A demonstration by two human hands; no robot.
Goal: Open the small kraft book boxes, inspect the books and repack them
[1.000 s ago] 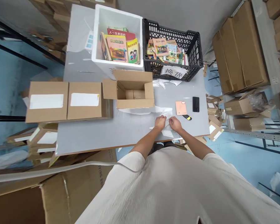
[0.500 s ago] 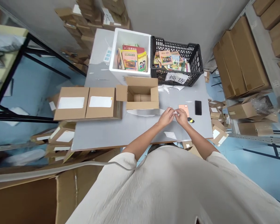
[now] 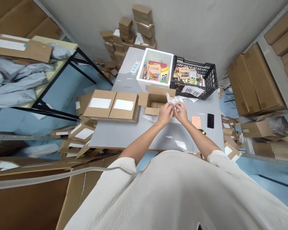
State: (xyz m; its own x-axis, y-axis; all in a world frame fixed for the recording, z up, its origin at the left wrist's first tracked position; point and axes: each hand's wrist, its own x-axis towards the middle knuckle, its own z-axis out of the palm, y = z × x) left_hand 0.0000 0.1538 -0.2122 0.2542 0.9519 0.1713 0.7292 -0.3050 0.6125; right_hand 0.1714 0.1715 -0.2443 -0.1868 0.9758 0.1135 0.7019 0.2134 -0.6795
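Note:
My left hand [image 3: 166, 113] and my right hand [image 3: 180, 112] are close together at the front right corner of an open cardboard box [image 3: 153, 111]. Both have their fingers closed on a crumpled piece of white paper [image 3: 174, 98], which sticks up above them. The box's flaps stand out and its inside shows brown cardboard. More white paper [image 3: 150, 118] lies on the table along the box's front edge.
Two closed boxes [image 3: 111, 105] with white labels sit left on the grey table [image 3: 124, 135]. Behind are a white foam box [image 3: 141, 72] and a black crate [image 3: 210, 76], both holding books. A black phone [image 3: 210, 120] and a pink item [image 3: 196, 122] lie at right.
Both hands have moved left to the open box's right corner, and the white paper now stands up between them. The view has turned left, showing more of the side table.

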